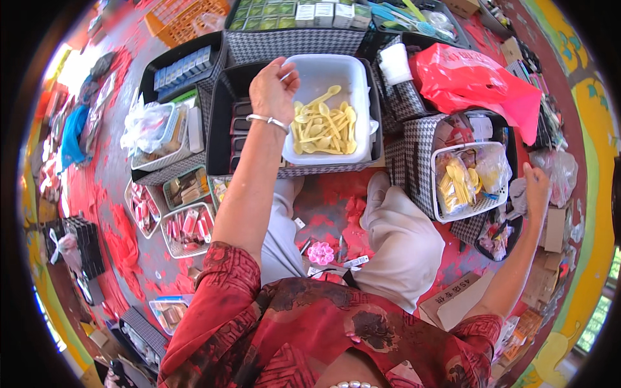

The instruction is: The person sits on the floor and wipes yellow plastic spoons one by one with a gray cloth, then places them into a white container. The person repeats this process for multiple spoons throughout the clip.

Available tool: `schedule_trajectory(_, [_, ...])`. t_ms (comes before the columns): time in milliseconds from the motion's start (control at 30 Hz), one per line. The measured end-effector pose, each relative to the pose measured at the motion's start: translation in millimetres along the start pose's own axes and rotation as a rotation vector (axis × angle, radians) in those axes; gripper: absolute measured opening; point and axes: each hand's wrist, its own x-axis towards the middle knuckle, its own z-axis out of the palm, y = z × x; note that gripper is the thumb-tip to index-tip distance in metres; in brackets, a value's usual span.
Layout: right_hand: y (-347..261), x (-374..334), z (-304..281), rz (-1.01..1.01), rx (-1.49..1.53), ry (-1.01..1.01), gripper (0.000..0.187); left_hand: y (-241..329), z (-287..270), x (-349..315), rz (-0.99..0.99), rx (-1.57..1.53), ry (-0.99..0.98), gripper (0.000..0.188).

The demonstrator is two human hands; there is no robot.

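Observation:
My left hand (275,90) is raised over the left rim of a white plastic tub (326,68). Its fingers are loosely curled and a little apart, with nothing visible in them; a bracelet circles the wrist. Pale yellow plastic spoons (323,126) lie in a loose pile in the tub, which rests on a black-lined houndstooth box (226,87). Far out to the right, my right hand (537,186) is closed beside a greyish cloth-like item (518,194). What its fingers hold, if anything, cannot be made out. Dark packages (239,126) stand under my left forearm.
A white basket (475,208) at the right holds bagged yellow cutlery (455,184). Behind it lies a red plastic bag (475,81). Boxes of green packs (268,13) and blue packs (184,71) stand beyond. Small baskets (187,249) sit left; a pink flower-shaped item (321,253) lies between my feet.

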Motion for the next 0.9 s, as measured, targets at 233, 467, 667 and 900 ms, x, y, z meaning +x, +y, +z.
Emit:
schedule_trajectory(233, [-31.4,-10.9,-19.8,0.063,0.200,-0.047,0.028,9.3,-1.9,-0.1,-0.088,-0.095,-0.040,0.021])
schedule_trajectory(467, [-175.7,-37.9,29.8,0.068,1.090,-0.223,0.030,-8.0,10.9,-20.5,-0.203,0.199,-0.289,0.021])
schedule_trajectory(667, [-299.9,-90.3,136.5,-0.077,1.283,-0.473,0.028,-63.4,13.7,-73.4,-0.689,-0.065,-0.564,0.040])
schedule_trajectory(900, [-331.9,-93.2,160.4,-0.689,0.590,0.087,0.022,-62.7,5.8,-50.1,-0.722,-0.257,-0.348,0.037])
